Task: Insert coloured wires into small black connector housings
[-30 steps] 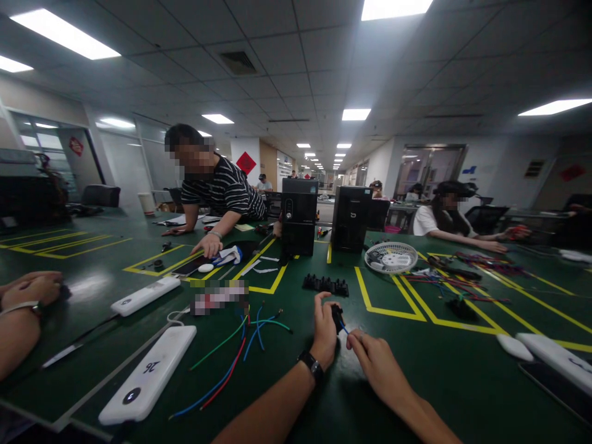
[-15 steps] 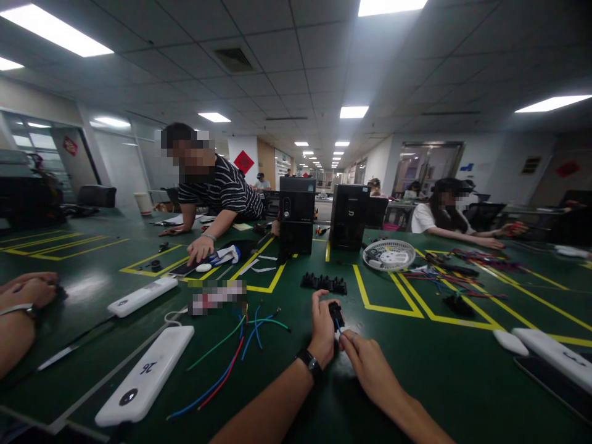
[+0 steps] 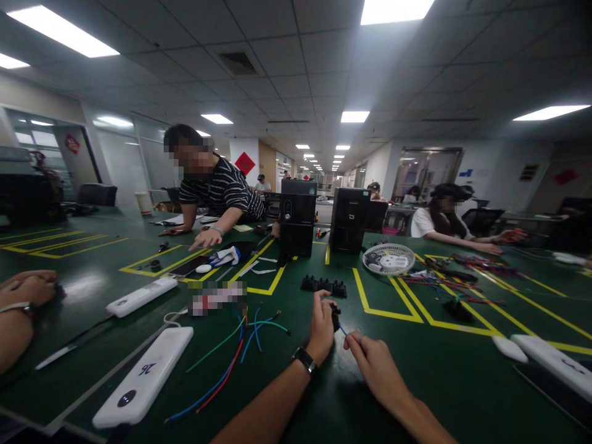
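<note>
Blue wire (image 3: 343,330), thin and smooth-sheathed, is pinched between thumb and fingertips of the right hand (image 3: 370,361), its end toward a small black component (image 3: 335,316) clasped in the left hand (image 3: 321,327), a grip that looks meant to steady the part, though whether the wire is seated is hidden. Just ahead, probably left within easy reach, lies a narrow black strip (image 3: 324,285) with raised posts, while slender loose wires (image 3: 234,362) curve slackly across the slightly glossy green tabletop (image 3: 342,407), left of the hands.
</note>
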The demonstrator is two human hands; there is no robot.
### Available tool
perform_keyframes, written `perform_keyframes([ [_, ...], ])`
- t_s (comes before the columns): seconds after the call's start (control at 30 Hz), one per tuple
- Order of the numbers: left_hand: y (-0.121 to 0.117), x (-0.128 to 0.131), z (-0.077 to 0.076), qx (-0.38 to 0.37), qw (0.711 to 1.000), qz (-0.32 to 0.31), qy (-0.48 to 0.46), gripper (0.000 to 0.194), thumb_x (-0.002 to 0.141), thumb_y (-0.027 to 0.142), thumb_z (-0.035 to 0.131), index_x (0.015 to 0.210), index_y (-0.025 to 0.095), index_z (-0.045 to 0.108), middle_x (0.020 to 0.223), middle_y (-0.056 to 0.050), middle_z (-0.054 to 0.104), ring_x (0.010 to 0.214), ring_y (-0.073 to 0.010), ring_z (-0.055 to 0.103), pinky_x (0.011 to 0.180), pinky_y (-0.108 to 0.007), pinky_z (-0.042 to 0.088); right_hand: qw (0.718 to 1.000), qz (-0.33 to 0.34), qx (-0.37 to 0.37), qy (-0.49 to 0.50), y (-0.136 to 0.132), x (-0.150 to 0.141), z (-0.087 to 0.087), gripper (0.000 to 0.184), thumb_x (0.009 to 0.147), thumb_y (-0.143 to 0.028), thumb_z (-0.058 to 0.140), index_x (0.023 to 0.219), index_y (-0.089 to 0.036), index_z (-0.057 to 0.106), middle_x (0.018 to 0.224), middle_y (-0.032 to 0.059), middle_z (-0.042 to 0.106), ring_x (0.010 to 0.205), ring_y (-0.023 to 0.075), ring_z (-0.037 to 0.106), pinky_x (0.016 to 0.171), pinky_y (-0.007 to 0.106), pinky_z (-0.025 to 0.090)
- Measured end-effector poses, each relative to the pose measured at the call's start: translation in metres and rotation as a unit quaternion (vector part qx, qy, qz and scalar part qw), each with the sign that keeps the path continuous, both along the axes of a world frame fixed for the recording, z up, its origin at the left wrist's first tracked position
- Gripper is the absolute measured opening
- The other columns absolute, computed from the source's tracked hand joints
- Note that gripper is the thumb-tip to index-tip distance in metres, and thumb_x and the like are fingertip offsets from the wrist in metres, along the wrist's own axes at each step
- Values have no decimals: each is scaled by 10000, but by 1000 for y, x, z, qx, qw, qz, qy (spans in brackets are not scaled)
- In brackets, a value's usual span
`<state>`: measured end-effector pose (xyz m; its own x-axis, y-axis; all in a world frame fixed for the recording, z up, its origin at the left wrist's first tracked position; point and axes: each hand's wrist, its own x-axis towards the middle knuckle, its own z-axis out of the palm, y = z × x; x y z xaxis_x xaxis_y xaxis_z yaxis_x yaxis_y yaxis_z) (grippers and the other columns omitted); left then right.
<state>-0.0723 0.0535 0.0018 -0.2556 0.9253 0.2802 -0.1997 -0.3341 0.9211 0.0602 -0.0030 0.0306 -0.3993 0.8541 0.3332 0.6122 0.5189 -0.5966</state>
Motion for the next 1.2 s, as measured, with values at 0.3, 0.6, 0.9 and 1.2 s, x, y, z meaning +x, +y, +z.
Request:
perform_keyframes([
  [0.3, -1, 0, 2, -17, 999, -13, -28, 214, 864, 268, 386, 1069, 222, 425, 834, -14, 571, 698, -124, 537, 641, -230, 406, 1000, -4, -9, -10, 6, 3, -3, 364, 963, -363, 311, 804, -204, 597, 712, 11, 621, 659, 166, 575, 625, 260, 339],
  [0.6, -2, 1, 3, -4, 1000, -6, -7, 187, 873, 261, 375, 1044, 220, 440, 808, -7, 554, 699, -125, 517, 649, -235, 396, 1000, -16, -2, -17, 12, 9, 0, 364, 960, -362, 323, 779, -199, 593, 639, -6, 581, 585, 152, 550, 589, 263, 323],
  [0.9, 1, 6, -2, -29, 997, 5, -68, 219, 851, 286, 405, 1060, 228, 433, 791, 0, 550, 656, -115, 522, 613, -221, 402, 1000, -8, -4, -18, 10, 3, -5, 361, 957, -359, 317, 802, -204, 605, 733, 17, 651, 677, 171, 602, 651, 258, 379],
  [1.2, 0, 1, 2, 19, 1000, -2, -11, 212, 869, 305, 402, 1060, 229, 456, 831, -8, 568, 686, -111, 532, 654, -223, 418, 999, -36, -4, 8, 8, 6, 9, 384, 944, -392, 329, 813, -195, 631, 668, 12, 635, 620, 171, 589, 604, 254, 374],
])
